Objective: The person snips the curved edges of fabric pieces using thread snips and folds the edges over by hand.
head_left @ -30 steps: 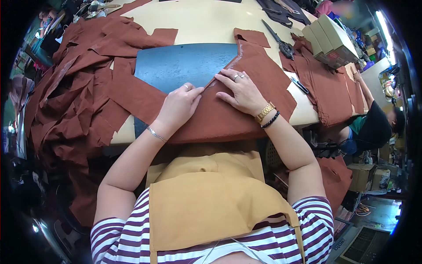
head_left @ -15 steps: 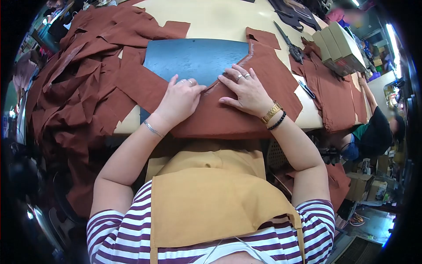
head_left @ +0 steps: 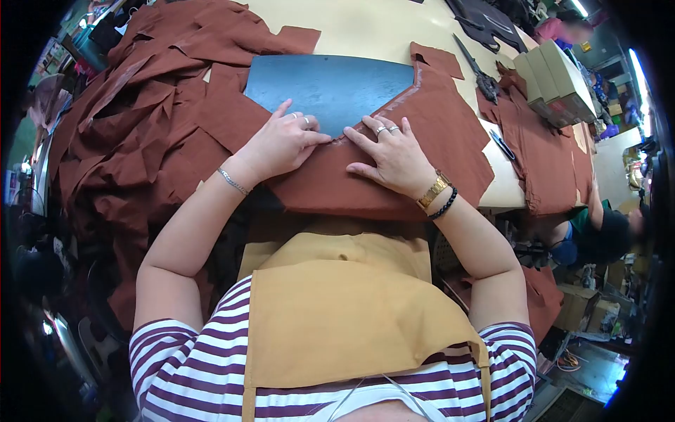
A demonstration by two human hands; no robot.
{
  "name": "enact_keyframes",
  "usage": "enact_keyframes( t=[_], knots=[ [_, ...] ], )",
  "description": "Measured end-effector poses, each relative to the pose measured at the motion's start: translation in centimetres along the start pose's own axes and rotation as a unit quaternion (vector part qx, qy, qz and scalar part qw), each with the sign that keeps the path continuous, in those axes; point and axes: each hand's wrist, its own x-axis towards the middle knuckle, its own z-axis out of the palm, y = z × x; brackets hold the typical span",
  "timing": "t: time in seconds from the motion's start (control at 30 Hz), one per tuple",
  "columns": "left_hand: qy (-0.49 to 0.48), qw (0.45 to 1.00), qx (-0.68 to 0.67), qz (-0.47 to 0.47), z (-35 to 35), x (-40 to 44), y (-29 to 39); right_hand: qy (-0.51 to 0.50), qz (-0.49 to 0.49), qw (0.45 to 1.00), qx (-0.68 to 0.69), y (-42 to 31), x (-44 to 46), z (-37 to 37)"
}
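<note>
A reddish-brown fabric piece (head_left: 450, 133) lies over a dark blue-grey board (head_left: 327, 81), its slanted edge folded along the board's side. A pale, chalky streak runs along that fold. With thumb and fingers pinched together, my left hand (head_left: 285, 144) grips the folded edge near its lower end. My right hand (head_left: 395, 156) lies flat on the fabric, fingers apart, its index fingertip pressing beside the fold close to my left fingertips. What lies beneath the fabric is hidden.
A big heap of brown fabric (head_left: 133, 119) covers the table's left side. On the right are black scissors (head_left: 478, 74), a pen-like tool (head_left: 502, 145), more brown fabric (head_left: 538, 165) and a cardboard box (head_left: 555, 81). Another person (head_left: 598, 228) is at the right edge.
Both hands have shifted down and left along the fold relative to the board. More of the pale streak shows above my right hand. The whole view has shifted slightly.
</note>
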Motion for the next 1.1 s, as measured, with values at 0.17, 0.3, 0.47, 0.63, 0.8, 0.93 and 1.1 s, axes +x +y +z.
enact_keyframes(
  t=[0.17,0.3,0.47,0.63,0.8,0.93,1.1],
  knots=[
    [-0.010,1.000,0.001,0.020,-0.4,0.0,-0.6,0.032,-0.040,0.998,0.033,-0.3,0.5,0.8],
    [-0.028,0.999,0.004,0.028,-0.8,-0.3,-0.9,0.032,-0.034,0.999,0.018,-1.4,0.6,0.0],
    [-0.040,0.998,0.021,0.037,-1.5,-0.3,-1.2,0.023,-0.033,0.998,0.053,-1.9,0.7,0.6],
    [-0.048,0.999,-0.008,0.019,-2.2,-0.4,-1.6,0.012,-0.025,0.997,0.067,-2.2,0.7,0.3],
    [-0.057,0.998,0.000,0.007,-2.4,-0.7,-2.0,-0.011,-0.014,0.999,0.050,-2.6,1.0,-0.4],
    [-0.058,0.997,0.056,0.008,-3.0,-1.0,-2.3,-0.019,-0.011,0.999,0.043,-2.8,1.4,-0.2],
    [-0.039,0.994,0.098,0.017,-3.0,-1.3,-2.4,-0.081,0.015,0.995,0.050,-3.9,2.5,-1.0]
  ],
)
